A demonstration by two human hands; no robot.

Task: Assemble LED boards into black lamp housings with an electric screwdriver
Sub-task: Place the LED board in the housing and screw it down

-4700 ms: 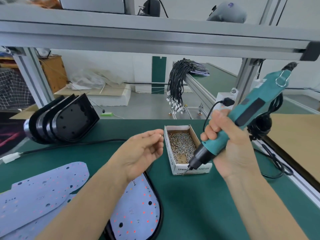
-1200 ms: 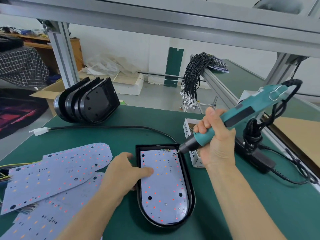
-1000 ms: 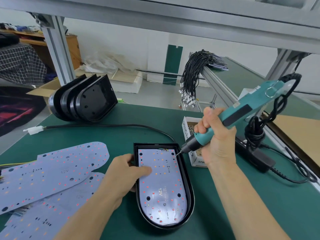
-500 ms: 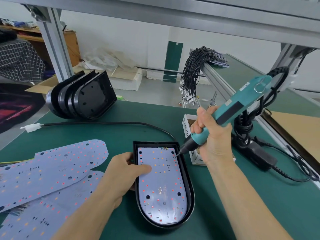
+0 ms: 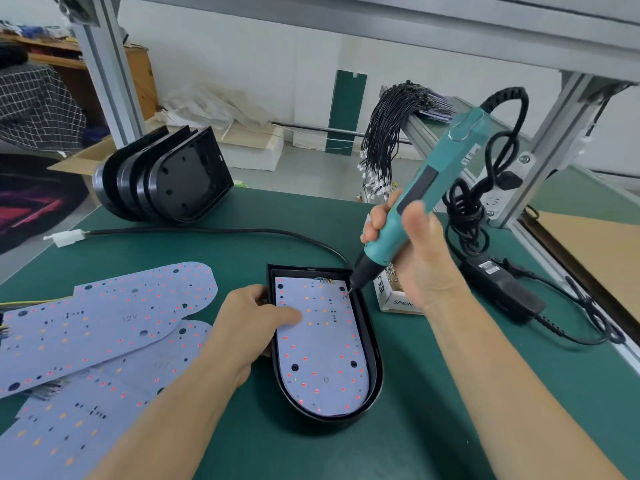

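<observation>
Loose LED boards [image 5: 104, 317] overlap flat on green tabletop [image 5: 450, 393] at far left. Spare black housings [image 5: 166, 178] stand on edge behind them. Left hand [image 5: 249, 327]: grip clasps left rim of black housing [image 5: 372, 337], thumb pressing LED board [image 5: 320, 344] seated inside it. Right hand [image 5: 412, 251]: grip clenched around teal screwdriver [image 5: 426, 188], tilted, bit tip touching board's upper right corner. Screw box [image 5: 394, 297] just right of housing, partly hidden by hand. Black power adapter [image 5: 502, 289] further right.
</observation>
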